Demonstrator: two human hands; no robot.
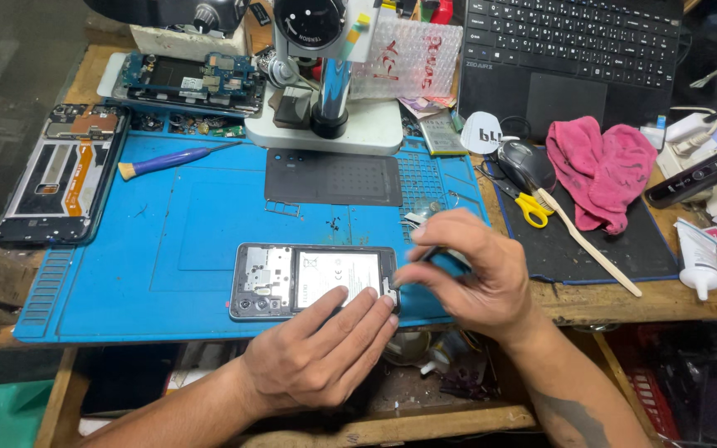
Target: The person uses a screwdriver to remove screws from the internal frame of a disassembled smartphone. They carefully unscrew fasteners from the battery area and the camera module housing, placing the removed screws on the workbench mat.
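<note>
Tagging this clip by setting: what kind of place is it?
Most likely a phone repair bench: an opened phone under both hands on a blue work mat, a microscope stand behind, another stripped phone at the left.

An opened phone [313, 280] lies on the work mat [201, 224], near the mat's front edge. The left hand [317, 353] rests at the phone's 6 o'clock, fingertips on it; the right hand [470, 270] sits at its 3 o'clock. At 12 o'clock stands a microscope base [325, 124]. A screwdriver [172, 158] lies at 11 o'clock, another opened phone [64, 174] at 10 o'clock. Scissors [524, 203] and a cloth [603, 170] lie toward 2 o'clock, before a laptop [574, 50].
</note>
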